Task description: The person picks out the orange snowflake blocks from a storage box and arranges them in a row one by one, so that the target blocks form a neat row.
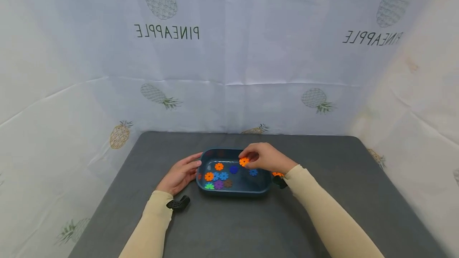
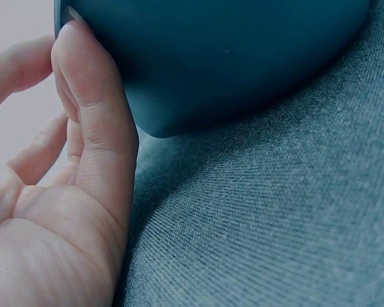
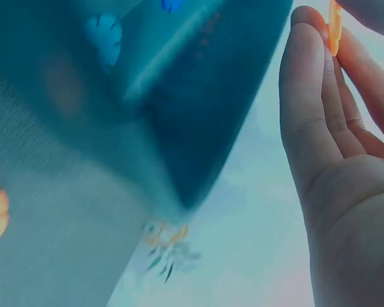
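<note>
A dark blue rectangular tray (image 1: 247, 188) sits on the grey table with several notched, flower-shaped plastic discs in it. Among them are an orange disc (image 1: 219, 166), a dark blue disc (image 1: 234, 169), a green disc (image 1: 209, 186), a purple disc (image 1: 218, 185) and a brown disc (image 1: 227, 183). My left hand (image 1: 180, 174) holds the tray's left end, its thumb (image 2: 93, 83) against the rim. Over the tray's right half, my right hand (image 1: 266, 157) pinches an orange disc (image 1: 244, 161) between thumb and fingers. That disc appears edge-on in the right wrist view.
Outside the tray's right end, orange discs (image 1: 277, 174) lie on the table (image 1: 229, 226), partly hidden by the right wrist. Each wrist wears a black band (image 1: 178, 203). A white pineapple-print cloth (image 1: 244, 59) hangs behind the table and along its sides.
</note>
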### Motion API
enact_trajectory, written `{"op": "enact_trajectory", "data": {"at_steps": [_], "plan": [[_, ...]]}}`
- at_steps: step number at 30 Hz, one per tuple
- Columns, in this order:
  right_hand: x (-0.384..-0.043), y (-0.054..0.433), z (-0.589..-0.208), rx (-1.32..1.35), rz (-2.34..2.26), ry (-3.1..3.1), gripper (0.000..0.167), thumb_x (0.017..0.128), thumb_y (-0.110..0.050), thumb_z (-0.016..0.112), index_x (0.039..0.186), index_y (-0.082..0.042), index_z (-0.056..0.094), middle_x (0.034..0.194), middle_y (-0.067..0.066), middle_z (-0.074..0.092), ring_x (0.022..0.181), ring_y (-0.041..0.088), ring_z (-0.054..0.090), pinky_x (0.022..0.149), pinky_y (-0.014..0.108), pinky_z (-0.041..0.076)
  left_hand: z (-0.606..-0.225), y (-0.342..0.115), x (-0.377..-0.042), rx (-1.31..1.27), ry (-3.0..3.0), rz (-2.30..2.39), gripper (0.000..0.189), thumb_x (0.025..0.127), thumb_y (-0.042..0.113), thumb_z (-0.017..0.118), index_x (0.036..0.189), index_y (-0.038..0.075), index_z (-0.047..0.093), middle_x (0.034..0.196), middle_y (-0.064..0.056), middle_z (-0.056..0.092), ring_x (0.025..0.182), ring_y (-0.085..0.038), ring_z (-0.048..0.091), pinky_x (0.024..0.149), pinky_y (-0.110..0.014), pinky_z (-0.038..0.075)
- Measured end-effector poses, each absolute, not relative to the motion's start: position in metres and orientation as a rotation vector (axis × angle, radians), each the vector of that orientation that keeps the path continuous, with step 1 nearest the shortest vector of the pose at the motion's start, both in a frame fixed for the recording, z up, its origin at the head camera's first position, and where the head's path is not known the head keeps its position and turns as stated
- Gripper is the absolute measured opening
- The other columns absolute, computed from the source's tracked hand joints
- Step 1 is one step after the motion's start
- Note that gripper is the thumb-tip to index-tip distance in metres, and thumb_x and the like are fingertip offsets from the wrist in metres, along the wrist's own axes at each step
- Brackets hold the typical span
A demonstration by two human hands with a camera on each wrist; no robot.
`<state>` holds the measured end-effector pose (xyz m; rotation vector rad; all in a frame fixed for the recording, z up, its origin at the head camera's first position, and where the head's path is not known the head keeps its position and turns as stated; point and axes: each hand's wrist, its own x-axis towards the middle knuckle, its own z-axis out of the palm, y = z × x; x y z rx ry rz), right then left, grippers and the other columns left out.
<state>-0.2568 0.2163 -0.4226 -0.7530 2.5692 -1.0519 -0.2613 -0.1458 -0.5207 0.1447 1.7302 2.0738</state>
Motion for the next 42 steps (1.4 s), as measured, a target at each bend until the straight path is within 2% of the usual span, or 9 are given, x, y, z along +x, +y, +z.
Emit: {"op": "enact_trajectory", "data": {"at_steps": [11, 17, 22, 29, 42], "plan": [[-0.234, 0.29, -0.44, -0.455, -1.23, 2.741, 0.032, 0.099, -0.022, 0.081, 0.132, -0.022, 0.077, 0.128, 0.002, 0.074, 0.108, 0.02, 0.07, 0.096, 0.039, 0.062, -0.522, -0.147, -0.261, 0.114, 1.728, 2.084, 0.064, 0.11, 0.028, 0.066, 0.167, 0.017, 0.042, 0.156, -0.009, 0.061, 0.12, -0.017, 0.071, 0.1, -0.031, 0.061], [-0.222, 0.337, -0.458, -0.289, -1.236, 2.822, 0.039, 0.101, -0.024, 0.079, 0.139, -0.017, 0.073, 0.136, 0.008, 0.073, 0.114, 0.025, 0.07, 0.095, 0.044, 0.063, -0.522, -0.142, -0.263, 0.102, 1.72, 2.096, 0.063, 0.109, 0.028, 0.068, 0.166, 0.017, 0.044, 0.152, -0.006, 0.064, 0.118, -0.017, 0.071, 0.099, -0.03, 0.062], [-0.212, 0.368, -0.475, -0.14, -1.252, 2.853, 0.041, 0.101, -0.025, 0.079, 0.14, -0.014, 0.072, 0.132, 0.011, 0.075, 0.113, 0.027, 0.072, 0.096, 0.048, 0.062, -0.522, -0.14, -0.263, 0.117, 1.712, 2.087, 0.065, 0.109, 0.029, 0.069, 0.167, 0.017, 0.042, 0.153, -0.006, 0.063, 0.122, -0.018, 0.07, 0.101, -0.031, 0.061], [-0.208, 0.386, -0.491, -0.083, -1.225, 2.853, 0.045, 0.099, -0.033, 0.081, 0.14, -0.015, 0.073, 0.134, 0.012, 0.075, 0.117, 0.029, 0.071, 0.099, 0.052, 0.06, -0.518, -0.145, -0.259, 0.112, 1.724, 2.084, 0.066, 0.111, 0.027, 0.065, 0.169, 0.013, 0.037, 0.145, 0.0, 0.067, 0.118, -0.015, 0.071, 0.099, -0.028, 0.061], [-0.209, 0.394, -0.5, -0.063, -1.112, 2.879, 0.04, 0.1, -0.03, 0.08, 0.136, -0.013, 0.075, 0.133, 0.015, 0.07, 0.112, 0.028, 0.069, 0.098, 0.054, 0.058, -0.52, -0.145, -0.261, 0.118, 1.71, 2.086, 0.066, 0.111, 0.027, 0.064, 0.169, 0.012, 0.036, 0.14, 0.003, 0.07, 0.114, -0.014, 0.072, 0.098, -0.029, 0.062]]}}
